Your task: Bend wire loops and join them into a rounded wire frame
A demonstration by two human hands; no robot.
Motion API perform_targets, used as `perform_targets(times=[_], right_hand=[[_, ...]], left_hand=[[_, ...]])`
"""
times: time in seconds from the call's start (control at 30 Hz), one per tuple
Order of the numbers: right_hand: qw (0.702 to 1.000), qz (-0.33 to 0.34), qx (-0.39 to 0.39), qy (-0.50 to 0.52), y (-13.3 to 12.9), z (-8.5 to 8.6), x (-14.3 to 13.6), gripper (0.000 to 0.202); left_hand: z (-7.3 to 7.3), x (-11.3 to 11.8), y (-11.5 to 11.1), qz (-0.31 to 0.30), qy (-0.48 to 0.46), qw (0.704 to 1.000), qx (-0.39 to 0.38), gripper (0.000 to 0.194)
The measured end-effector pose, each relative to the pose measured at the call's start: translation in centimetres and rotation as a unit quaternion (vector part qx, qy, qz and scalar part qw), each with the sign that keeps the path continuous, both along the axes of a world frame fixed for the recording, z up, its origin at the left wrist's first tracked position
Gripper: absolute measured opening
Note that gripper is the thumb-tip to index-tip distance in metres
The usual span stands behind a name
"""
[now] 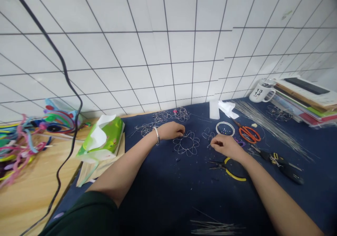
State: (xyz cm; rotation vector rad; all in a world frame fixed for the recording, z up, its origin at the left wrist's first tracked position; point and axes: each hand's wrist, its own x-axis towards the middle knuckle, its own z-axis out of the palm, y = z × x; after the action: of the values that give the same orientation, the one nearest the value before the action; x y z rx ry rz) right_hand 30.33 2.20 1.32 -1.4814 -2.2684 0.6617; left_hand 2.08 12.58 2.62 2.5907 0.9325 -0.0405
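A flower-shaped ring of thin looped wire [186, 143] lies on the dark blue cloth [163, 194]. My left hand [172, 130], with a bangle on its wrist, has its fingers closed at the ring's upper left loops. To the right, my right hand [226, 147] is closed in a pinch beside a few small bent wire pieces [207, 135]. What its fingertips hold is too small to make out. Just below that hand lie yellow-handled pliers [235, 174]. Behind it sits a round white dish [225, 128] with tiny bits inside.
Orange-handled scissors [249, 134], black cutters [283, 165] and a bundle of straight wires [273, 130] lie at right. More wire flowers [181, 114] rest near the wall. A green tissue pack [105, 136] is at left, a white mug [262, 91] far right. Cut wires [213, 228] lie in front.
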Motion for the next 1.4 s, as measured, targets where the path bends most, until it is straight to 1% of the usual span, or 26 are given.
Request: perform_targets(times=[0.1, 0.23, 0.37, 0.43, 0.6, 0.7, 0.8, 0.93, 1.1, 1.2, 1.3, 1.33, 1.4], right_hand=[[0.997, -0.037, -0.038, 0.053, -0.6, 0.1, 0.0, 0.015], [0.991, -0.061, -0.064, 0.098, -1.5, 0.4, -0.3, 0.016], [0.986, -0.076, -0.087, 0.124, -2.0, 0.7, -0.5, 0.016], [0.983, -0.078, -0.098, 0.132, -2.0, 0.8, -0.4, 0.016], [0.982, -0.075, -0.098, 0.141, -1.9, 0.7, -0.1, 0.017], [0.983, -0.072, -0.087, 0.144, -2.0, 0.6, 0.1, 0.017], [0.984, -0.073, -0.077, 0.142, -2.0, 0.5, 0.2, 0.017], [0.981, -0.069, -0.090, 0.154, -2.2, 0.6, 0.3, 0.017], [0.962, -0.082, -0.117, 0.233, -2.6, 1.4, 0.3, 0.019], [0.941, -0.113, -0.114, 0.299, -2.9, 1.9, 0.4, 0.022], [0.906, -0.158, -0.054, 0.390, -3.2, 2.4, 0.6, 0.022], [0.893, -0.163, -0.036, 0.418, -3.3, 2.6, 0.6, 0.022], [0.876, -0.151, -0.024, 0.457, -3.5, 2.8, 0.7, 0.021]], left_hand=[[0.0, 0.1, -0.3, 0.012, 0.014, 1.000, 0.008, 0.022], [-0.1, 0.3, -0.8, 0.046, 0.021, 0.998, 0.025, 0.023], [-0.8, 0.4, -1.7, 0.088, 0.041, 0.995, 0.027, 0.025], [-1.3, 0.5, -2.3, 0.114, 0.046, 0.991, 0.048, 0.027], [-2.1, 1.3, -3.2, 0.138, 0.056, 0.987, 0.058, 0.022], [-2.2, 1.8, -3.5, 0.141, 0.061, 0.987, 0.053, 0.016], [-2.0, 2.2, -3.9, 0.145, 0.062, 0.986, 0.051, 0.015], [-1.2, 2.7, -4.8, 0.141, 0.054, 0.987, 0.053, 0.014], [0.8, 4.2, -5.5, 0.130, 0.031, 0.989, 0.070, 0.016], [2.3, 5.4, -5.7, 0.128, 0.012, 0.988, 0.088, 0.015], [3.5, 6.7, -5.9, 0.137, -0.003, 0.985, 0.108, 0.014], [3.8, 7.0, -5.9, 0.138, -0.008, 0.984, 0.114, 0.013], [4.0, 7.7, -6.1, 0.136, -0.021, 0.983, 0.118, 0.012]])
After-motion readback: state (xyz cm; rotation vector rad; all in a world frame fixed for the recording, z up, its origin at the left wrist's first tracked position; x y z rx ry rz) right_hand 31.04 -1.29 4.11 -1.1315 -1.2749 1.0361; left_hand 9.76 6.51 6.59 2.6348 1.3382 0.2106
